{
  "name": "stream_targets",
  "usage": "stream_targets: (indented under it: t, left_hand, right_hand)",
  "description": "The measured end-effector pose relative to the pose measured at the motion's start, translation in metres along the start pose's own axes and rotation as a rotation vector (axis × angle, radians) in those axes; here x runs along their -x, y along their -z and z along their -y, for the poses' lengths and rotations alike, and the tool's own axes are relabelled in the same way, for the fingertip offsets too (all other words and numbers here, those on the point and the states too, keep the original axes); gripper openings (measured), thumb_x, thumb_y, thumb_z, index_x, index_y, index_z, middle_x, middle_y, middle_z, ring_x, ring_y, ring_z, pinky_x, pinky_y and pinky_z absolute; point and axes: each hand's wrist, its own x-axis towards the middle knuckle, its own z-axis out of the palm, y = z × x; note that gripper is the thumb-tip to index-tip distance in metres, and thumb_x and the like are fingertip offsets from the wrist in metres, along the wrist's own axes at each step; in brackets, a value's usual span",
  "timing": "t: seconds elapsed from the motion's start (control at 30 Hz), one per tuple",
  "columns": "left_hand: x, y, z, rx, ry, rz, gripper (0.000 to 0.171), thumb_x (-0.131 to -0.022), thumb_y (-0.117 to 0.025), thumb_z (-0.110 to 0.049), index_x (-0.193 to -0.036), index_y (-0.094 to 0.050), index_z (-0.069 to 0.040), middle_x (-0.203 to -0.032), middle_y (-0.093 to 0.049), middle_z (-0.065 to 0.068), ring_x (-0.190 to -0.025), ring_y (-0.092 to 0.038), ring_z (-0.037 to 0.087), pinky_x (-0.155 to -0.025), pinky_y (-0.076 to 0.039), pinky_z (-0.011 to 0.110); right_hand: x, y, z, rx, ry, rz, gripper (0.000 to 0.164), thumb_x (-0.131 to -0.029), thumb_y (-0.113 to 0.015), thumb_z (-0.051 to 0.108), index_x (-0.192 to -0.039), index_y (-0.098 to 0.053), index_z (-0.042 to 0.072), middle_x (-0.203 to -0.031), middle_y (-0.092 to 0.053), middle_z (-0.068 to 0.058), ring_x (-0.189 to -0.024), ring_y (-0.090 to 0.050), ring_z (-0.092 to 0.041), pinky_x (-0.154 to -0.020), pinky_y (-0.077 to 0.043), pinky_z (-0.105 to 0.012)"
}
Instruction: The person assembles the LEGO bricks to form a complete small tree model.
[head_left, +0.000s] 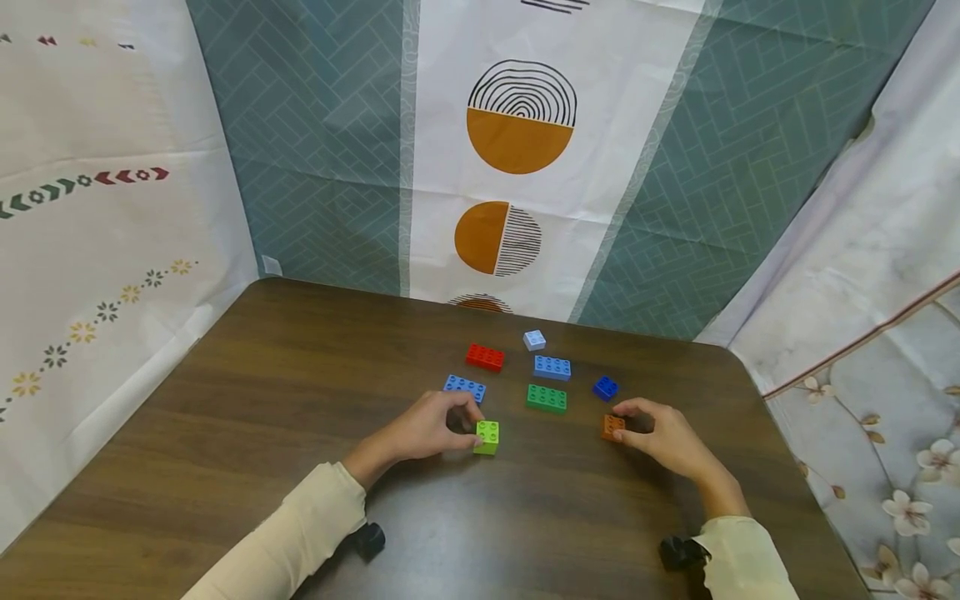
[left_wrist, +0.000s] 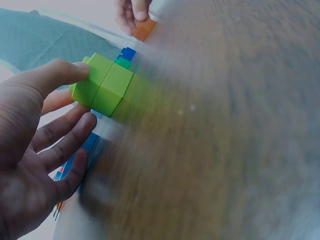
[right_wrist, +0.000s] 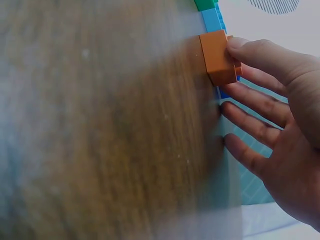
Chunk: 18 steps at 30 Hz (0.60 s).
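Ok so your left grip is pinching the lime block mid-table, and your right grip has the orange brick near the dark blue brick (green brick's further back).

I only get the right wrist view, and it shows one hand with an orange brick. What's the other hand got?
Observer: The left hand is pinching a lime-green brick.
Operator: Ooh! Is there a red brick anywhere? I don't see one.
Observer: Yes, one red brick lies on the table, farther back than the lime-green brick.
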Motion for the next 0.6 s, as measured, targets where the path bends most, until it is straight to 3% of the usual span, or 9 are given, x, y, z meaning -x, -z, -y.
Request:
stream_targets:
  t: [0.17, 0.23, 0.43, 0.6]
  left_hand:
    - [-0.0004, -0.0004, 0.0005, 0.000, 0.001, 0.001, 0.022, -0.088, -0.083, -0.023, -0.105, -0.070, -0.024, -0.102, -0.073, -0.010, -0.095, -0.066, 0.010, -0.088, -0.056, 0.030]
    - [-0.0006, -0.0005, 0.0010, 0.003, 0.000, 0.002, 0.022, -0.088, -0.083, -0.023, -0.105, -0.070, -0.024, -0.102, -0.073, -0.010, -0.095, -0.066, 0.010, -0.088, -0.056, 0.030]
    - [-0.0010, -0.0001, 0.0026, 0.012, 0.001, 0.000, 0.022, -0.087, -0.083, -0.024, -0.105, -0.069, -0.024, -0.101, -0.072, -0.010, -0.094, -0.065, 0.010, -0.087, -0.055, 0.029]
    - [-0.0013, -0.0003, 0.0027, 0.009, 0.001, 0.002, 0.022, -0.087, -0.083, -0.024, -0.105, -0.070, -0.024, -0.102, -0.073, -0.010, -0.094, -0.065, 0.009, -0.087, -0.055, 0.029]
  right_hand:
    - [0.0025, -0.0002, -0.0035, -0.009, -0.033, 0.027, 0.036, -0.090, -0.081, 0.029, -0.121, -0.072, 0.015, -0.124, -0.072, -0.013, -0.103, -0.068, -0.028, -0.083, -0.058, -0.040]
    - [0.0033, -0.0006, -0.0048, -0.024, -0.049, 0.035, 0.036, -0.090, -0.081, 0.029, -0.121, -0.071, 0.015, -0.124, -0.072, -0.015, -0.099, -0.068, -0.026, -0.080, -0.058, -0.037]
    - [0.0040, -0.0023, -0.0073, -0.035, -0.046, 0.028, 0.035, -0.090, -0.081, 0.028, -0.120, -0.072, 0.014, -0.125, -0.070, -0.018, -0.108, -0.070, -0.038, -0.090, -0.059, -0.056]
    - [0.0041, -0.0035, -0.0088, -0.029, -0.040, 0.024, 0.034, -0.090, -0.081, 0.028, -0.120, -0.072, 0.014, -0.124, -0.071, -0.017, -0.108, -0.068, -0.038, -0.091, -0.058, -0.058]
